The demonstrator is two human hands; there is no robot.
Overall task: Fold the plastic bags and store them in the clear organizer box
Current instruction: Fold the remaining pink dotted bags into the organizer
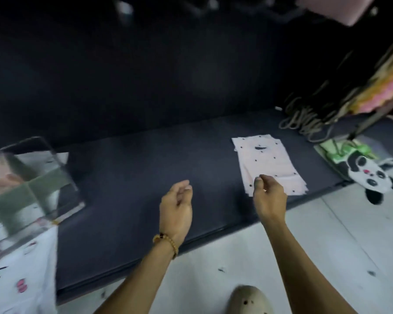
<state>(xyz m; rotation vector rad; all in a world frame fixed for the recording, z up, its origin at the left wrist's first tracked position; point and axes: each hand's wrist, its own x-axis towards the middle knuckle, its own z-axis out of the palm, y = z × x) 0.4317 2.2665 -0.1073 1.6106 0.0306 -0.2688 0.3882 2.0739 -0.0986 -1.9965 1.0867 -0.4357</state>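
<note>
- Hands are hovering over a dark mat (134, 177) that is lying on a pale floor (315, 234), and I am watching both from the head camera.
- I am seeing the right hand (269, 196) hanging over the near edge of a stack of pale pink plastic bags (266, 159); its fingers are curling loosely, thumb and forefinger tips close together, and I cannot tell whether they are pinching the top bag or just hanging above it.
- I am seeing the left hand (177, 205) floating above bare mat, well apart from the bags, fingers loosely curled and holding nothing; a beaded bracelet (166, 242) is sitting on its wrist.
- The bags, dotted with small black marks, are lying flat on the right half of the mat, stacked a little unevenly.
- The clear organizer box (30, 175) is sitting at the left edge of the view, blurred; something greenish and something pinkish are showing through its walls, but I cannot make them out.
- A white printed sheet (21, 268) is lying under and in front of the box.
- A panda-shaped item (370, 175) is lying at the mat's right end, overhanging the floor, with green material (340, 150) just behind it and coiled cords (304, 118) farther back.
- A beige shoe (247, 300) is showing at the bottom edge.
</note>
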